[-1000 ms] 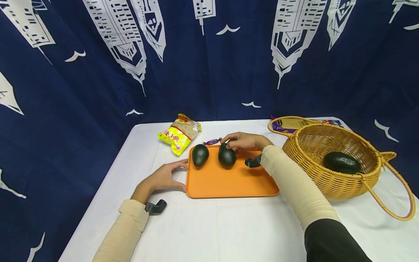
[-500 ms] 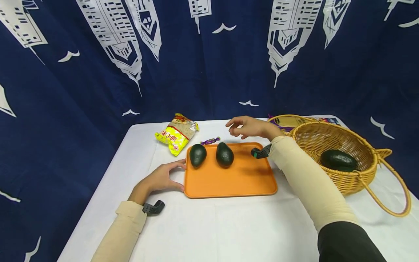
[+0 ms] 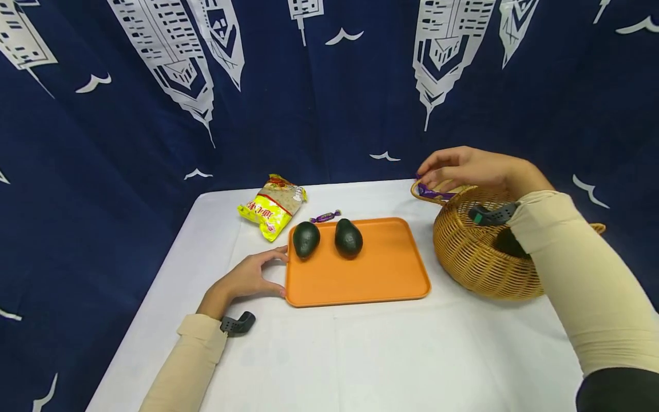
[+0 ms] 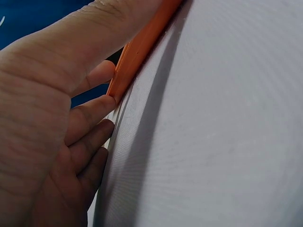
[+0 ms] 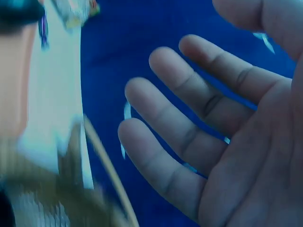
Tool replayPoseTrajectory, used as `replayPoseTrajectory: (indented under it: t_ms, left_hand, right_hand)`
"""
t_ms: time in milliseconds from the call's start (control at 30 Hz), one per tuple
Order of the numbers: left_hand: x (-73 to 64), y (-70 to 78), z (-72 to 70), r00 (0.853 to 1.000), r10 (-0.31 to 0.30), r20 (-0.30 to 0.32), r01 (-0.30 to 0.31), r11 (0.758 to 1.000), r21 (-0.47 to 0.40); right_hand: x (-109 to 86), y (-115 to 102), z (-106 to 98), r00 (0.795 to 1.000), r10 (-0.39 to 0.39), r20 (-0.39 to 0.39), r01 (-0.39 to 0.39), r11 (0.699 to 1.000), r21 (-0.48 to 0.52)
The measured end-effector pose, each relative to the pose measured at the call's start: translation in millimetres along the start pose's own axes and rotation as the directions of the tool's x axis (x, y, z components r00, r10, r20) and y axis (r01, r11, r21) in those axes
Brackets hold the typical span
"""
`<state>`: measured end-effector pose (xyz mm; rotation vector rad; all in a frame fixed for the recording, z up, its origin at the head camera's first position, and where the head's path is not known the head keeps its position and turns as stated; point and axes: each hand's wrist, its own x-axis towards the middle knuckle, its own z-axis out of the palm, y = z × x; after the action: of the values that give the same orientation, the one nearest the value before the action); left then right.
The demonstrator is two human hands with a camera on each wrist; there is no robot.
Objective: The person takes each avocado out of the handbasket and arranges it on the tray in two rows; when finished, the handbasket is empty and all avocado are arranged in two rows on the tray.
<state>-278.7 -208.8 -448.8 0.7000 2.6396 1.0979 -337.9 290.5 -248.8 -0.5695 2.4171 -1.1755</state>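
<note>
On the left part of the orange tray [image 3: 381, 263], two dark green avocados lie side by side: a left avocado [image 3: 306, 239] and a right avocado [image 3: 348, 238]. My left hand [image 3: 246, 286] rests at the tray's left edge, its fingertips and thumb touching the side with the fingers extended. In the left wrist view the fingertips meet the orange rim [image 4: 128, 66]. Up over the far side of the wicker basket [image 3: 479, 269] is my right hand [image 3: 471, 167], fingers loosely bent with nothing in them. A third avocado [image 3: 507, 243] inside the basket is partly hidden by the right forearm.
A yellow snack bag [image 3: 274, 207] lies behind the tray's left corner, with a small purple wrapped candy [image 3: 325, 217] beside it. A purple package [image 3: 435, 193] sits behind the basket, mostly covered by the hand and basket. A dark blue printed cloth [image 3: 329, 114] hangs behind the white table.
My right hand has let go of the right avocado, leaving it on the tray, then lifted and moved right to above the basket. The left hand has stayed at the tray's edge.
</note>
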Motion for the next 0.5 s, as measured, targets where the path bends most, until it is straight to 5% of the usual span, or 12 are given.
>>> replayPoseTrajectory:
  t_ms: [233,500]
  left_hand:
    - [1.6,-0.7,-0.6,1.000,-0.008,0.012,0.008,1.000,0.002]
    - [0.2,-1.5,-1.3,1.000,-0.005,0.013,0.005,1.000,0.003]
  right_hand:
    - [-53.3,53.0,-40.9,0.998,0.011,0.056,-0.014,0.998,0.055]
    - [-60.7,91.4,-59.0,0.969,0.086,0.232,-0.085,0.996,-0.017]
